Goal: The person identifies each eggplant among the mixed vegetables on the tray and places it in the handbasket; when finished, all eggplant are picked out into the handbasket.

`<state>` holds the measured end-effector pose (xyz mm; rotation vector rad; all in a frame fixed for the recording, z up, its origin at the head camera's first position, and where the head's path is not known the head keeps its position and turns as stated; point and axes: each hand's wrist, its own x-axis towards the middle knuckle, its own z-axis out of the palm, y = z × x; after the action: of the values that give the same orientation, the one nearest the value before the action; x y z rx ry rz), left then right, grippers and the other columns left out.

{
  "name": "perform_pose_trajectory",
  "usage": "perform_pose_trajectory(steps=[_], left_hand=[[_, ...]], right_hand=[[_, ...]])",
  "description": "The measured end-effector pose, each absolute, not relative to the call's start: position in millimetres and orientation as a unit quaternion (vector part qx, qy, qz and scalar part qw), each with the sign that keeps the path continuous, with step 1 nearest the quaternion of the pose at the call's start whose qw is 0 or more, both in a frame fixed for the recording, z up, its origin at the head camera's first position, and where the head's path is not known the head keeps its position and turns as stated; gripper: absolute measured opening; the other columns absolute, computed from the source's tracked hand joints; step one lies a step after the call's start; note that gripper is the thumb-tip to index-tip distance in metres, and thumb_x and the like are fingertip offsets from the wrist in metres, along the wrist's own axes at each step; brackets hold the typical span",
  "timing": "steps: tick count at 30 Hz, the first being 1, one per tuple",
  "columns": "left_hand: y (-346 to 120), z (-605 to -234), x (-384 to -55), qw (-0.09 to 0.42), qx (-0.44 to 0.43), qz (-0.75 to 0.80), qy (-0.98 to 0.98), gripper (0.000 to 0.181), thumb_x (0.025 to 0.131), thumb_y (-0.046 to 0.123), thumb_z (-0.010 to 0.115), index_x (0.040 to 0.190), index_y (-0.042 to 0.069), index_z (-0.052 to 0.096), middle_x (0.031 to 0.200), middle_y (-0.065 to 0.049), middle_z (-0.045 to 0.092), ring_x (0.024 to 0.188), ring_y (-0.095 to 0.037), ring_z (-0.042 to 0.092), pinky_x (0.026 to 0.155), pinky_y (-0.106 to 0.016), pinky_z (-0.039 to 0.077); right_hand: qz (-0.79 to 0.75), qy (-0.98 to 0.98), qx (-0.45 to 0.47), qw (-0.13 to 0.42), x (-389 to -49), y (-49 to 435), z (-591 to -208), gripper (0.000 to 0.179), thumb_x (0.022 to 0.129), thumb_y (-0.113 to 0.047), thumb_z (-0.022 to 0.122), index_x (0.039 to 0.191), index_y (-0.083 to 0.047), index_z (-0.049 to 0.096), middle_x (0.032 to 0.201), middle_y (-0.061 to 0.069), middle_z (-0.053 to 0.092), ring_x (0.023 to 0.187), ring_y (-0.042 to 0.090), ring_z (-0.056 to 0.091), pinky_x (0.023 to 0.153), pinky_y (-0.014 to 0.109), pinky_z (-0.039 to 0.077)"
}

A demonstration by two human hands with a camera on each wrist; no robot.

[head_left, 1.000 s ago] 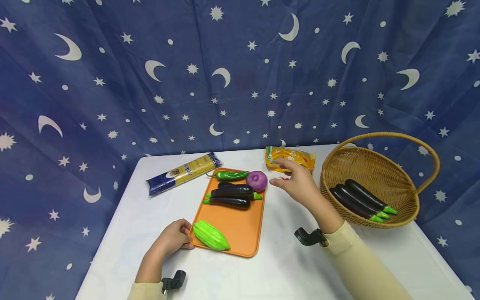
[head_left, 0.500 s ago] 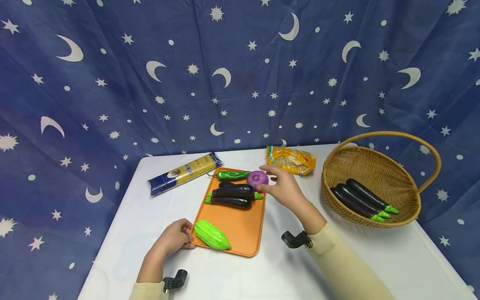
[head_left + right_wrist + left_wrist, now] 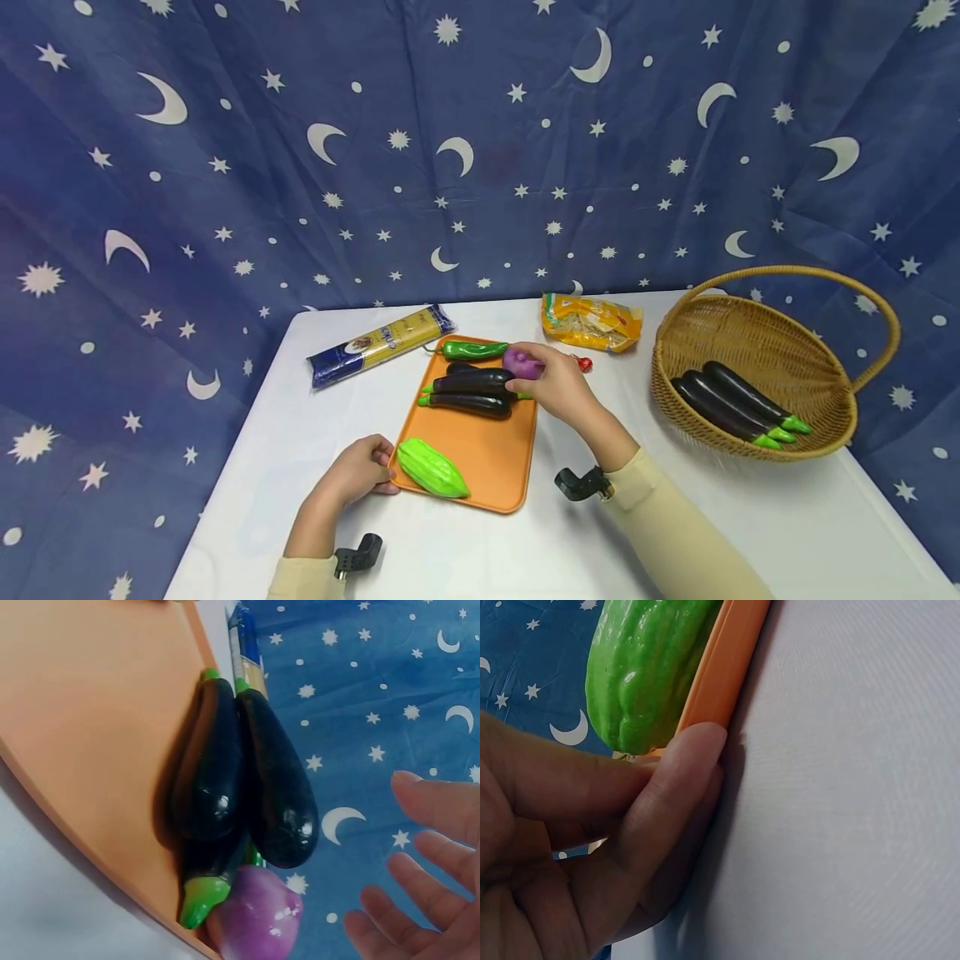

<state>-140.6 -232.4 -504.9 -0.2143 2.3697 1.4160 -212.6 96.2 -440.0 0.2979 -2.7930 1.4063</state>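
My left hand [image 3: 358, 471] pinches the near left corner of an orange tray [image 3: 483, 454], thumb on its edge in the left wrist view. A bright green ribbed bitter melon [image 3: 432, 469] lies on the tray beside that hand. My right hand [image 3: 561, 387] hovers over the tray's far right corner, partly hiding a purple onion [image 3: 517, 363] and the tips of the stacked black eggplants [image 3: 474, 381]. In the right wrist view, the fingers of this hand [image 3: 427, 877] are spread, apart from the eggplants [image 3: 214, 765] and onion [image 3: 259, 915]. A green pepper [image 3: 474, 350] lies along the tray's far edge.
A wicker basket [image 3: 750, 325] with a tall handle stands at the right, holding several eggplants [image 3: 738, 404]. Behind the tray lie a blue and yellow spaghetti pack [image 3: 381, 346] and an orange pasta bag [image 3: 591, 322]. A small red wrapped item [image 3: 582, 363] shows beside my right hand.
My right hand has moved left, from in front of the orange bag to above the onion and eggplants. The left hand has kept its hold on the tray corner.
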Motion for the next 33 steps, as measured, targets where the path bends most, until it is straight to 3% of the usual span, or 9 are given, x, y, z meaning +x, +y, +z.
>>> perform_pose_trajectory(steps=[33], left_hand=[[-232,-505,-138,0.170,-0.075,0.507,0.842,0.028,0.078,-0.018,0.064,0.102,-0.005,0.058,0.087,-0.012,0.049,0.065,-0.020,0.063,0.061,-0.035,0.063]], right_hand=[[0.433,-0.897,0.087,-0.014,-221,80,-472,0.058,0.078,-0.018,0.088,0.131,-0.014,0.066,0.132,0.009,0.063,0.125,0.031,0.056,0.107,0.054,0.046]])
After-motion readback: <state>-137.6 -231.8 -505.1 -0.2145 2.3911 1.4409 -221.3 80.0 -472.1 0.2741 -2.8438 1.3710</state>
